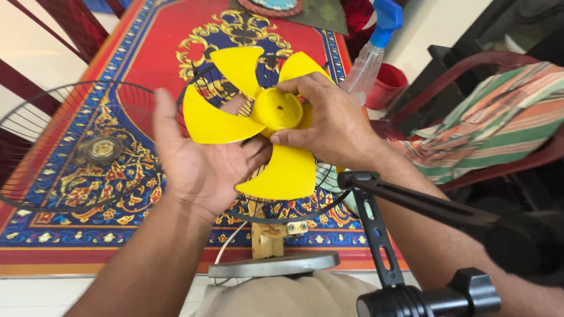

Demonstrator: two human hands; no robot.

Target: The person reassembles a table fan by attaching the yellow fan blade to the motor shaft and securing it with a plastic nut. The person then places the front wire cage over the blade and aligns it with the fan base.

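Above rug (pixel 147 53), fan blade (pixel 258 117) between hands (pixel 264 147).

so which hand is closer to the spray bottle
Right. The right hand grips the yellow fan blade at its hub, just beside the spray bottle. The left hand holds the blade from the far side, farther from the bottle.
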